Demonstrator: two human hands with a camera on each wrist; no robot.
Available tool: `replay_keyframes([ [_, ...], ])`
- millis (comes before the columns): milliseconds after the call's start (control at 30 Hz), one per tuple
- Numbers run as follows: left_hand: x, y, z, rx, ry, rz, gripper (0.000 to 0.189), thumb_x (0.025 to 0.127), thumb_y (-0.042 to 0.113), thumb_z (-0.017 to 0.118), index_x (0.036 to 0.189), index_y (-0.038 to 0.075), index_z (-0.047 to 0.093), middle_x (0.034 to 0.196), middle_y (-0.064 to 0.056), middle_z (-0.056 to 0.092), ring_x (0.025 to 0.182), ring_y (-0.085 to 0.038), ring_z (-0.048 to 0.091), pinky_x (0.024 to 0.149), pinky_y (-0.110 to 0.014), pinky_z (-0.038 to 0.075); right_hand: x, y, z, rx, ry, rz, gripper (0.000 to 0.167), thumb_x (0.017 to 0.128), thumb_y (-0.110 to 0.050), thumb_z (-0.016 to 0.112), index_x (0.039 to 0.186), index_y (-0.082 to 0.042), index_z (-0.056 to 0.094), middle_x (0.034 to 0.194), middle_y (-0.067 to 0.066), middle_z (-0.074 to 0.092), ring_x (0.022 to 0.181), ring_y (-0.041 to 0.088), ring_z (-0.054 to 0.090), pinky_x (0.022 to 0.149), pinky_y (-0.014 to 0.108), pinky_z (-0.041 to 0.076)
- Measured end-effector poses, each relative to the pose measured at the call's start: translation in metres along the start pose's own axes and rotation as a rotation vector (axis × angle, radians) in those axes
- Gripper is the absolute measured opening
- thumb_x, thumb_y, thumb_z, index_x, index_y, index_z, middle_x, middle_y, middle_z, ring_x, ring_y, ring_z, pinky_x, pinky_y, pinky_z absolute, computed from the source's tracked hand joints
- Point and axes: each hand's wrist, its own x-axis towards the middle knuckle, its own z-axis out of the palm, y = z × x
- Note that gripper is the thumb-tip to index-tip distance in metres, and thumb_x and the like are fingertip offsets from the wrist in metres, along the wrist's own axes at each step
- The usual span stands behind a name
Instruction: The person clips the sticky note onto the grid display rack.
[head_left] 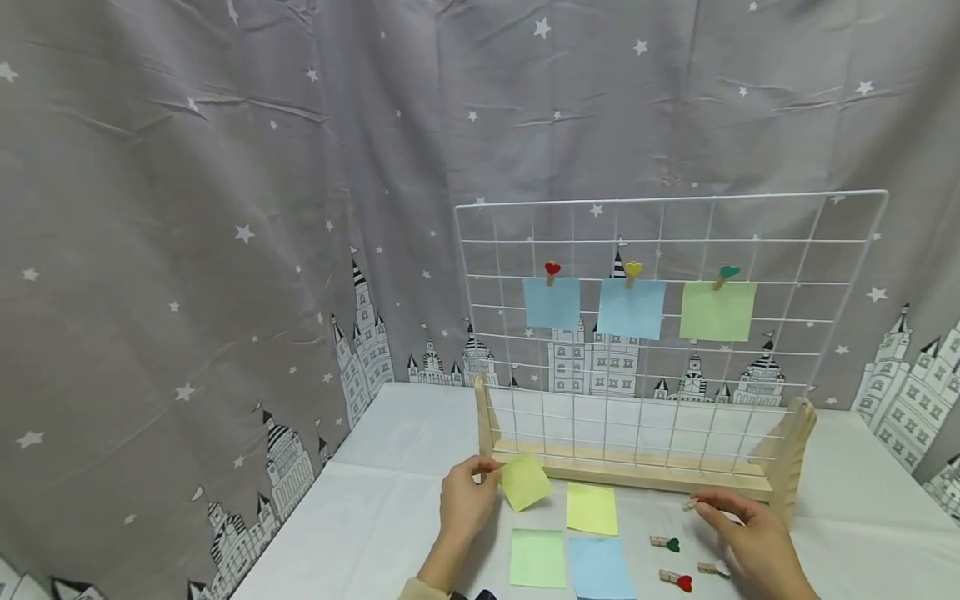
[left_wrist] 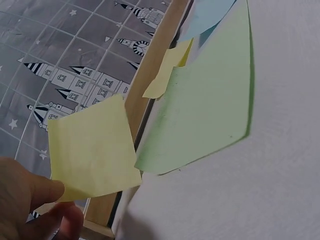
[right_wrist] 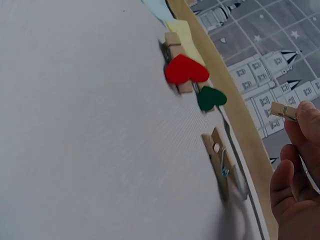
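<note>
My left hand (head_left: 467,502) pinches a yellow sticky note (left_wrist: 92,150) by one corner between thumb and finger, raised in front of the rack's wooden base. Across from it, my right hand (head_left: 759,543) grips a small wooden clothespin (right_wrist: 281,110); the fingers cover its other end. On the table by the left hand lie another yellow note (head_left: 592,508), a green note (head_left: 537,558) and a blue note (head_left: 601,568). Near the right hand are a clothespin with a green heart (head_left: 665,543), one with a red heart (head_left: 677,580) and a third clothespin (right_wrist: 220,162) on its side.
A white wire grid (head_left: 660,198) stands upright on a wooden base (head_left: 637,468). Heart clothespins hold two blue notes (head_left: 552,305) (head_left: 632,309) and a green note (head_left: 717,312) on it. Behind hangs a grey curtain (head_left: 225,167) with stars and castles. White cloth (head_left: 352,517) covers the table.
</note>
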Motion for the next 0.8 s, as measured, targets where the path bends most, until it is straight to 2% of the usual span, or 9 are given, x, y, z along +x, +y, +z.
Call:
replay_keyframes([
  [167,0.002,0.0,-0.003,0.007,-0.009,0.021,0.012,0.087,0.011,0.076,0.082,0.022,0.075,0.089,0.001,0.079,0.073,-0.011,0.064,0.064,-0.032,0.046,-0.003,-0.008,0.001,0.067,-0.021,0.047,0.052,0.095,-0.048,0.072,0.131,-0.011,0.07,0.131,0.009,0.072,0.101,-0.022,0.039,0.11,0.059,0.04],
  [200,0.003,0.0,-0.004,0.01,-0.011,0.025,0.012,0.088,0.011,0.076,0.082,0.022,0.075,0.09,0.001,0.079,0.071,-0.011,0.063,0.063,-0.032,0.046,-0.003,-0.009,0.001,0.076,-0.02,0.048,0.054,0.094,-0.05,0.072,0.132,-0.011,0.069,0.133,0.01,0.071,0.1,-0.023,0.041,0.109,0.053,0.044],
  [300,0.006,0.0,-0.006,0.024,-0.014,0.034,0.012,0.089,0.012,0.075,0.083,0.022,0.073,0.09,0.001,0.079,0.07,-0.01,0.063,0.063,-0.032,0.046,-0.004,-0.015,0.002,0.087,-0.003,0.023,0.054,0.096,-0.05,0.069,0.134,-0.011,0.068,0.137,0.009,0.068,0.1,-0.021,0.048,0.096,0.034,0.054],
  [400,0.009,-0.001,-0.007,0.038,-0.013,0.043,0.012,0.09,0.012,0.074,0.085,0.023,0.072,0.09,0.003,0.078,0.07,-0.01,0.063,0.062,-0.032,0.046,-0.004,-0.021,0.004,0.109,0.015,-0.009,0.051,0.098,-0.045,0.068,0.134,-0.009,0.068,0.131,0.002,0.071,0.095,-0.017,0.056,0.078,0.019,0.054],
  [533,0.012,0.0,-0.008,0.046,-0.014,0.051,0.012,0.091,0.012,0.073,0.087,0.023,0.073,0.091,0.006,0.078,0.073,-0.01,0.065,0.064,-0.032,0.047,-0.004,-0.027,0.005,0.135,0.035,-0.04,0.05,0.099,-0.043,0.068,0.135,-0.008,0.067,0.118,-0.015,0.073,0.093,-0.014,0.06,0.076,0.02,0.055],
  [633,0.012,0.0,-0.008,0.05,-0.015,0.05,0.012,0.091,0.012,0.073,0.089,0.023,0.073,0.091,0.007,0.077,0.074,-0.01,0.065,0.064,-0.033,0.047,-0.005,-0.031,0.007,0.159,0.056,-0.063,0.049,0.098,-0.04,0.069,0.135,-0.008,0.067,0.111,-0.022,0.072,0.093,-0.015,0.061,0.076,0.017,0.054],
  [800,0.01,0.001,-0.01,0.055,-0.015,0.045,0.013,0.091,0.01,0.073,0.09,0.023,0.073,0.094,0.005,0.078,0.075,-0.01,0.066,0.067,-0.034,0.05,-0.005,-0.039,0.009,0.199,0.062,-0.097,0.047,0.097,-0.037,0.071,0.134,-0.008,0.068,0.111,-0.022,0.073,0.096,-0.015,0.061,0.077,0.013,0.054],
])
